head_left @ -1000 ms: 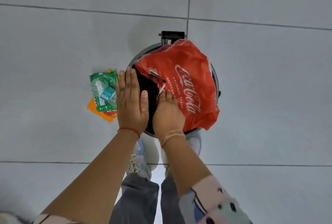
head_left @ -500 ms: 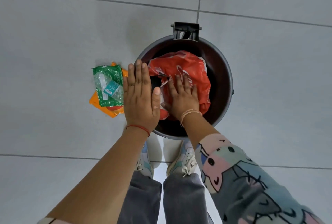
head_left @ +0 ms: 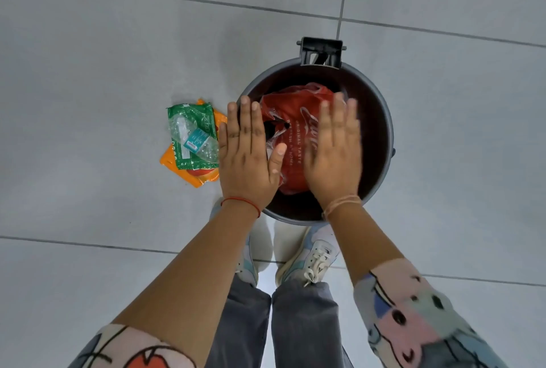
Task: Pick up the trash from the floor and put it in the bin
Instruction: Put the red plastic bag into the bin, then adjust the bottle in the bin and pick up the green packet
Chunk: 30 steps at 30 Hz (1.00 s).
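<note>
Hands flat, left grip (head_left: 248, 155) and right grip (head_left: 334, 158) spread, empty, above bin (head_left: 381, 119)

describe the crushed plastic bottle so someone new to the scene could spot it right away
Find the round dark bin on the tiled floor; a small trash pile lies just left of it. The crushed plastic bottle lies on top of a green wrapper and an orange wrapper, the only clear item, with a teal label.

Pale sneakers (head_left: 310, 258) and grey trousers (head_left: 301, 326) on grey floor tiles (head_left: 103, 42)
</note>
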Each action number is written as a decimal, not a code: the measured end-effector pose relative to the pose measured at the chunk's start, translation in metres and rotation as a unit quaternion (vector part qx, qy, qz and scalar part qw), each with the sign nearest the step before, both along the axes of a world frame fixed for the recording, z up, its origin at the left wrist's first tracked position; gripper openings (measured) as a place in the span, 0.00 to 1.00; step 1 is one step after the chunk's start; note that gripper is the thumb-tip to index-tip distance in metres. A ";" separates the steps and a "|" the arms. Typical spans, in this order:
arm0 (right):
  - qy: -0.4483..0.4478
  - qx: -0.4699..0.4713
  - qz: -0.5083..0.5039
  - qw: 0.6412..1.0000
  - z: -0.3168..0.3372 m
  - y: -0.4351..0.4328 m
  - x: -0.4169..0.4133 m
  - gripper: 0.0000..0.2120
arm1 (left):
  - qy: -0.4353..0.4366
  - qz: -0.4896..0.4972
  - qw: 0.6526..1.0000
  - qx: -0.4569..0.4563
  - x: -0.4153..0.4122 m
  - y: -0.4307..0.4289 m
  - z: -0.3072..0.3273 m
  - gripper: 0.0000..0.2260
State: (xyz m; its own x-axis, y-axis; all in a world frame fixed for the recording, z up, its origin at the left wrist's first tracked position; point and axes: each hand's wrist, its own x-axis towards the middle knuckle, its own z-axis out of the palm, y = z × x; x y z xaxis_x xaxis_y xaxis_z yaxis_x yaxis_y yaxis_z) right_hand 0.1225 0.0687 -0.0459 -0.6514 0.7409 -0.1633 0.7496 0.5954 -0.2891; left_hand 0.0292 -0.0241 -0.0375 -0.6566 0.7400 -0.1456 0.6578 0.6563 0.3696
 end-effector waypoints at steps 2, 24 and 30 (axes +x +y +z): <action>0.008 0.068 -0.064 0.996 0.010 0.011 0.013 0.28 | 0.008 -0.008 1.000 -0.015 0.000 0.000 0.002 0.29; -0.014 0.113 -0.088 0.990 -0.005 0.024 0.037 0.29 | 0.063 -0.185 0.946 -0.260 -0.072 -0.073 -0.109 0.29; -0.010 0.115 -0.084 0.990 -0.008 0.025 0.039 0.30 | 0.074 -0.234 0.903 -0.352 -0.088 -0.066 -0.133 0.24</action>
State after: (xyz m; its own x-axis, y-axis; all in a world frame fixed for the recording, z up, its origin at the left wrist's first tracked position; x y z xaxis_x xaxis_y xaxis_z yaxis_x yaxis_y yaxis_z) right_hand 0.1618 0.0938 -0.0540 -0.5147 0.8573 0.0102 0.8476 0.5105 -0.1445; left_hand -0.0585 -0.0899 -0.1709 -0.3477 0.6997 -0.6241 0.9317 0.3321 -0.1468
